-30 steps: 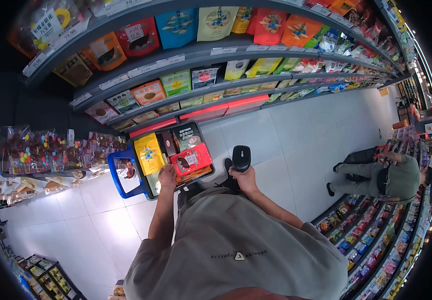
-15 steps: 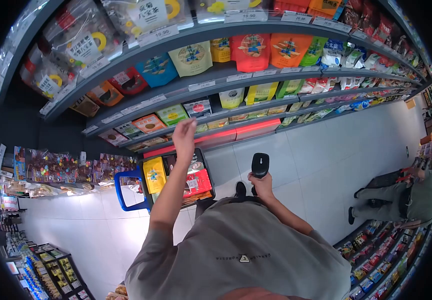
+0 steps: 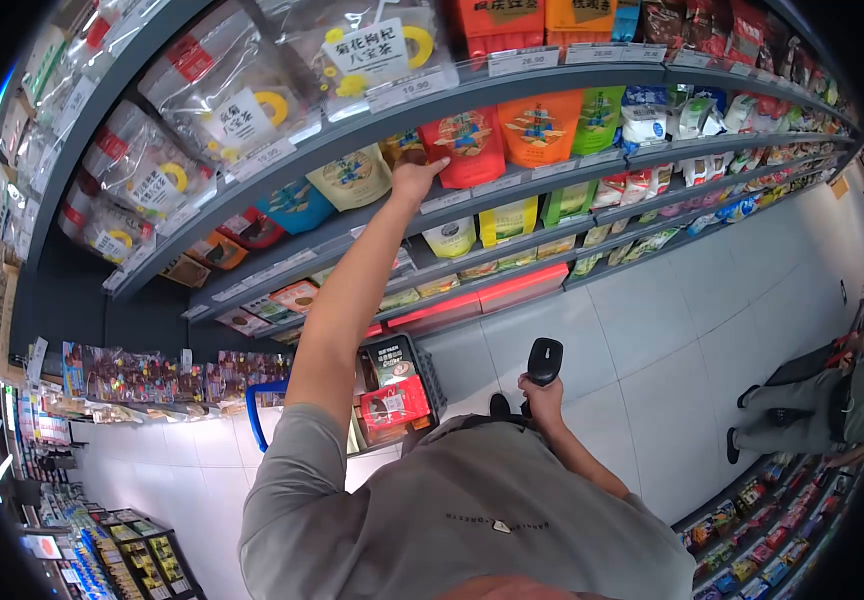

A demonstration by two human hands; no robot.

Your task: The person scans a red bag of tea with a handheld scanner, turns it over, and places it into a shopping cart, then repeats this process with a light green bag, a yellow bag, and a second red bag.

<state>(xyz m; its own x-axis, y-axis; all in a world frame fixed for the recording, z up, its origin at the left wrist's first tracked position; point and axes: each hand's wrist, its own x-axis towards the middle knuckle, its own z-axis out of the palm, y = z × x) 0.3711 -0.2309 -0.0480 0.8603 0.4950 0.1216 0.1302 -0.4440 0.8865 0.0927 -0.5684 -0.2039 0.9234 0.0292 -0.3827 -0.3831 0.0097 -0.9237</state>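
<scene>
My left hand (image 3: 416,181) is raised to the shelf, at the gap in front of a yellow pouch (image 3: 398,146) that stands between a cream pouch (image 3: 357,177) and a red pouch (image 3: 464,147). Its thumb points out at the red pouch's left edge, apart from the fingers, which are partly in shadow. My right hand (image 3: 542,397) holds a black handheld scanner (image 3: 545,362) by its handle, low over the floor.
Below my left arm is a dark basket (image 3: 430,372) with a blue handle (image 3: 255,418), holding a red pack (image 3: 395,402) and a dark coffee box (image 3: 388,361). A person (image 3: 802,410) stands at the right by another shelf.
My left hand has gone up and right from above the basket to the pouches on the shelf. My right hand and the scanner are slightly lower and further right in view.
</scene>
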